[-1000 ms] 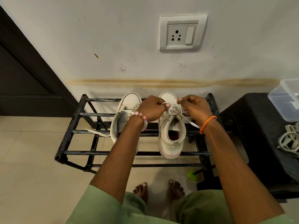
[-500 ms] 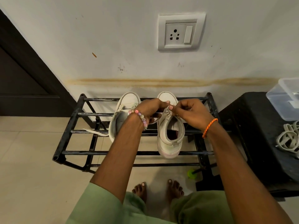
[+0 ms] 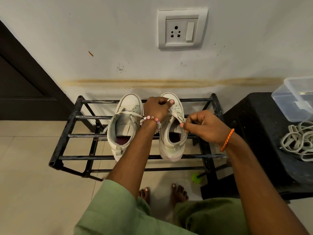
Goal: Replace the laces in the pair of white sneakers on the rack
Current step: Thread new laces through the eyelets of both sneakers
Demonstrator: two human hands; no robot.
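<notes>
Right white sneaker (image 3: 171,133) on the top bars of the black metal shoe rack (image 3: 67,131), toe toward the wall, partly laced. Left hand (image 3: 156,108) curled over the toe end, fingers pinching the lace (image 3: 176,114) near the lower eyelets. Right hand (image 3: 201,123) at the tongue edge, thumb and fingers pinching the same lace near the collar. Left white sneaker (image 3: 124,126) just beside, on the same bars, with a loose lace end (image 3: 130,113) draped across its opening. Beaded bracelet (image 3: 152,120) on the left wrist, orange braided band (image 3: 227,139) on the right. Black surface (image 3: 257,133) to the right, carrying a heap of white laces (image 3: 298,141) and a clear plastic box (image 3: 294,97). Wall socket (image 3: 182,29) above.
</notes>
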